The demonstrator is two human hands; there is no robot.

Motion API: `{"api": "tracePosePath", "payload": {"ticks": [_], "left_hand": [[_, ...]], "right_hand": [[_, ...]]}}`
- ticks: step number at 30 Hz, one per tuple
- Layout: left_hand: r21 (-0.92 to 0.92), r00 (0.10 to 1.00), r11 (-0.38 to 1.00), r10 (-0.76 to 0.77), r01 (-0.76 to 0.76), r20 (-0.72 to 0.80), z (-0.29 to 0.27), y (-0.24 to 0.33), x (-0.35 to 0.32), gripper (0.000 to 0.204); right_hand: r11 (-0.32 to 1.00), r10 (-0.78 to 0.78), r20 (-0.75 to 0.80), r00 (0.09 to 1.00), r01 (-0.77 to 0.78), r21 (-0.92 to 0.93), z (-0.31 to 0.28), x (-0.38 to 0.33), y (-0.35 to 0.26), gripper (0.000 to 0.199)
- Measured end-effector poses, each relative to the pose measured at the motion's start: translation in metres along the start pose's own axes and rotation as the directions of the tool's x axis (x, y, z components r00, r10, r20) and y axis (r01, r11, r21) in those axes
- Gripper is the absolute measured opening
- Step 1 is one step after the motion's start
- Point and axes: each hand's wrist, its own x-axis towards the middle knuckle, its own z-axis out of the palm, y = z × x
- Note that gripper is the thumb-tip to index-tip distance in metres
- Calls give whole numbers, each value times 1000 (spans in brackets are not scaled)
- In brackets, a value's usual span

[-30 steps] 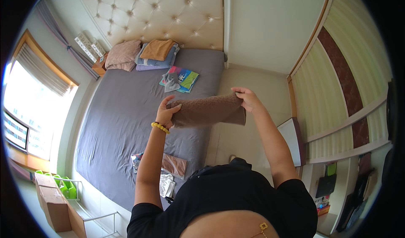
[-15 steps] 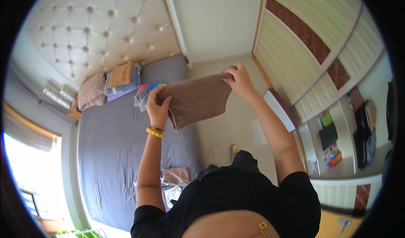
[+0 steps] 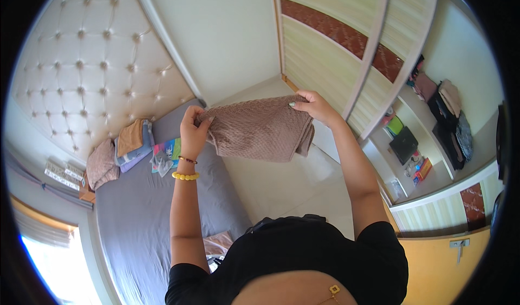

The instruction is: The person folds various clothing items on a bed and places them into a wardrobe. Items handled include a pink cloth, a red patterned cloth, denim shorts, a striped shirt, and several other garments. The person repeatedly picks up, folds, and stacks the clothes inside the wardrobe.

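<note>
A folded brown towel (image 3: 254, 130) with a quilted-looking texture hangs stretched in the air between my hands. My left hand (image 3: 193, 130) pinches its upper left corner, thumb in front and fingers behind. At the opposite upper corner, my right hand (image 3: 318, 108) grips the edge the same way. Its lower edge hangs loose, and a doubled layer shows at the lower right. Beyond my left forearm, a grey-sheeted bed (image 3: 141, 218) lies below the towel.
Folded cloths (image 3: 130, 137) are piled at the bed's head, beside a colourful plastic packet (image 3: 172, 149). A tufted headboard (image 3: 81, 50) stands behind. On the right is an open wardrobe with shelves (image 3: 433, 159) and clothes (image 3: 452, 126). A yellow door (image 3: 433, 261) stands at lower right.
My view has swung to the right, bringing more of the wardrobe and door in. The towel has turned from slanting to nearly level, and both hands still hold it.
</note>
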Motion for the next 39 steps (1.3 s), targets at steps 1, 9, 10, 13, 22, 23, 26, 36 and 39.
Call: {"api": "tracePosePath", "payload": {"ticks": [1,9,10,13,22,23,26,36,39], "left_hand": [[-137,991,983,-115,122,62,16,2,5,21],[-347,929,902,-128,255,348,176,107,17,18],[-368,903,883,-127,291,410,199,116,16,18],[-323,841,901,-77,289,536,277,140,4,19],[-520,670,774,172,362,722,500,271,27,25],[-525,618,772,225,358,753,530,294,29,26],[-480,358,807,360,344,862,632,345,18,27],[-734,242,582,813,-350,529,838,406,-76,42],[-828,305,496,856,-261,417,814,431,-43,36]], "right_hand": [[998,31,16,999,-32,46,-15,-14,-1,30],[954,170,-20,985,-159,255,-157,-164,23,28],[963,183,-85,980,-161,214,-171,-188,23,27],[976,187,-182,965,-203,-76,-223,-252,43,24],[510,-303,-365,880,474,718,-314,-397,79,32],[365,-333,-420,844,526,768,-318,-397,100,33],[233,-5,-561,828,547,804,-313,-384,158,35],[702,489,-732,474,285,653,-395,-385,215,42],[907,348,-915,204,175,384,-470,-425,179,45]]}}
